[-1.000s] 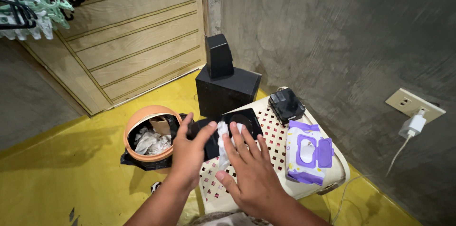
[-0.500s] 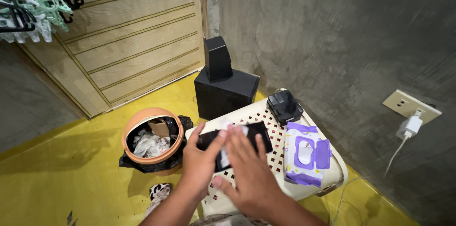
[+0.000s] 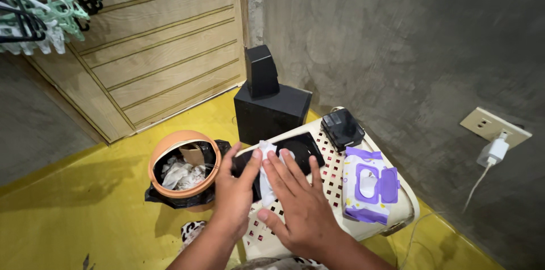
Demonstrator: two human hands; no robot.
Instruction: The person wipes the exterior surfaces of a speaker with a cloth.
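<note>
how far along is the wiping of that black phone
Midway, it seems. Done: crumpled tissues already lie in the orange bin, and the purple wipes pack sits with its lid open. In hand: the left hand grips the black phone while the right hand presses a white wipe on it. Left: binning this wipe.

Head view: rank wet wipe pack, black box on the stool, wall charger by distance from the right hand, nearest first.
From the right hand:
1. Wet wipe pack, on the stool just to its right.
2. Black box, at the stool's far edge.
3. Wall charger, plugged in at far right.
</note>
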